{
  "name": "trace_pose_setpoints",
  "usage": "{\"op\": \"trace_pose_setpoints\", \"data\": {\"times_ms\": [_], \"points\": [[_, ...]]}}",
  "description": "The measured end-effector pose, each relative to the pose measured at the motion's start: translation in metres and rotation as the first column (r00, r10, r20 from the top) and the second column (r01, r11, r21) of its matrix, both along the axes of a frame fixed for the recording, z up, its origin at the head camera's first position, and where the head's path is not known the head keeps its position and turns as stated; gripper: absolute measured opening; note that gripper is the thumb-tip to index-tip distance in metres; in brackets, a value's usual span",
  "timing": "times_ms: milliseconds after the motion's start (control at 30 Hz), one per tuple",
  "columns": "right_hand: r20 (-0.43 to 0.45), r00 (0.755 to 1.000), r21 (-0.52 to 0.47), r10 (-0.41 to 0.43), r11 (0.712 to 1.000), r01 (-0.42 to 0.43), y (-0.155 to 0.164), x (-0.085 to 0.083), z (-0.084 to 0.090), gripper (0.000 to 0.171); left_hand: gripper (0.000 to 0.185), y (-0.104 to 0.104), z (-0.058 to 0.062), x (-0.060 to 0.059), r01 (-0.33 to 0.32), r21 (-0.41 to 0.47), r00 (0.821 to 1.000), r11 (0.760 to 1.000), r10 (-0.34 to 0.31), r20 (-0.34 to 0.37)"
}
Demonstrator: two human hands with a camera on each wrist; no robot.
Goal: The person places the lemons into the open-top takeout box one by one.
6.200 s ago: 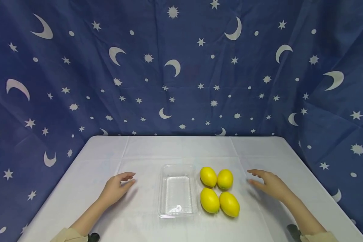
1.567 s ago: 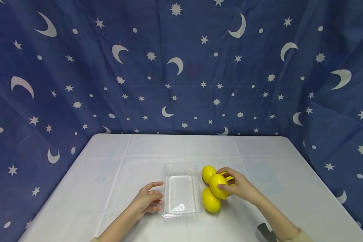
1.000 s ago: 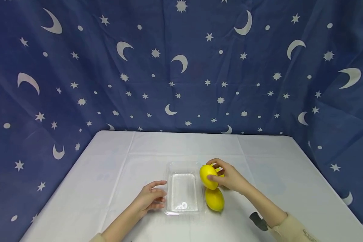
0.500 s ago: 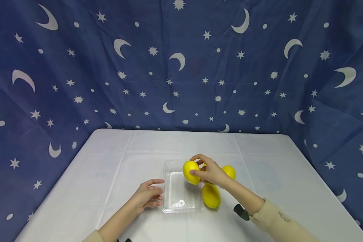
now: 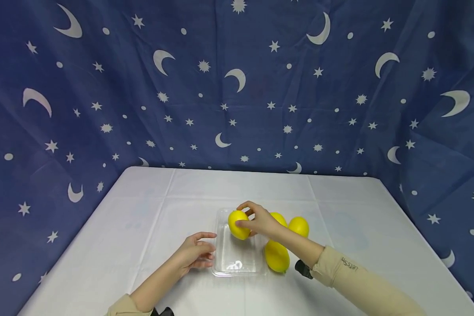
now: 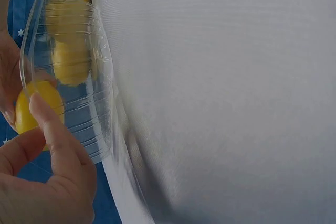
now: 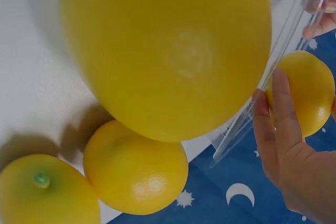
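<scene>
centrally, on the white-clothed bench [image 5: 142,228], the right hand [image 5: 260,221] has its grip curled round one yellow lemon [image 5: 238,224], thumb and fingers pinching it above the far end of the clear plastic tray [image 5: 237,272]. whether the fruit touches the tray floor cannot be told. the left hand [image 5: 195,254] rests at the tray's left wall, fingers loosely curved, fingertips touching the rim, grip closed on nothing. three more lemons lie on the bench just right of the tray: a near lemon [image 5: 277,256] against the tray's side, a far lemon [image 5: 298,226], and a partly hidden lemon [image 5: 278,218] behind the right hand. a blue backdrop [image 5: 237,87] printed with moons and stars hangs behind.
</scene>
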State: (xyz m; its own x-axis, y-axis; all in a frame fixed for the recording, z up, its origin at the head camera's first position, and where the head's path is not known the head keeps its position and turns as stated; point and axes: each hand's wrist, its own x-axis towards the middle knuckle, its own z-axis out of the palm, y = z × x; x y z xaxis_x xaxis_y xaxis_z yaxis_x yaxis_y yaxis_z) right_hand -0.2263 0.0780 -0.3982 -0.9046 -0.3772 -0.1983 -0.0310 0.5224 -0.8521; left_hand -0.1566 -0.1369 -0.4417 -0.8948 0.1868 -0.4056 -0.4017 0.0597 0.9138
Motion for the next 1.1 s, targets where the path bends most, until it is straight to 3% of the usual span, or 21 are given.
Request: {"op": "trace_pose_setpoints", "data": {"times_ms": [300, 633, 867, 1100], "points": [[0.037, 0.999, 0.076, -0.021, 0.997, 0.018, -0.013, -0.008, -0.002, 0.041, 0.052, 0.002, 0.002, -0.001, 0.011, -0.006, 1.0, 1.0, -0.011, -0.011], [0.004, 1.0, 0.113, 0.012, 0.994, -0.012, -0.02, -0.013, -0.01, 0.04, 0.062, 0.009, 0.005, -0.003, -0.008, -0.063, 0.996, 0.998, 0.003, -0.087], [-0.025, 0.999, 0.158, 0.022, 0.987, -0.018, -0.022, -0.013, -0.015, 0.041, 0.064, 0.011, 0.007, -0.008, 0.013, -0.094, 0.995, 0.996, -0.022, -0.094], [0.005, 0.999, 0.133, 0.039, 0.99, -0.04, -0.019, -0.011, -0.013, 0.043, 0.065, 0.01, 0.006, -0.009, 0.016, -0.085, 0.997, 0.996, -0.022, -0.071]]}}
